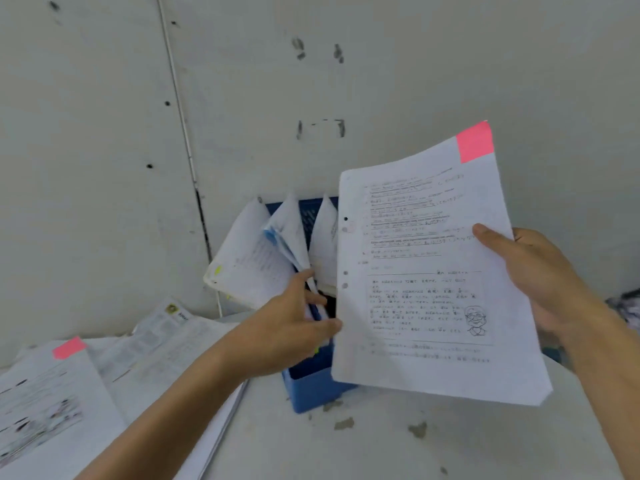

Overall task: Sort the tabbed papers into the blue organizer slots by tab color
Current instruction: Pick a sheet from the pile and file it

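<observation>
My right hand (540, 271) grips a printed sheet (426, 289) by its right edge, held up in front of the blue organizer (311, 379). A pink tab (475, 142) sits at the sheet's top right corner. My left hand (294, 327) reaches into the organizer, fingers and thumb spreading the papers (291, 237) that stand in its slots. A light blue tab (269, 235) shows on one of those papers. The sheet hides the organizer's right part.
A loose pile of papers (145, 368) lies on the table at the left; its top sheet carries a pink tab (68, 347). The wall (311, 81) stands directly behind the organizer. A dark object (627, 303) pokes in at the right edge.
</observation>
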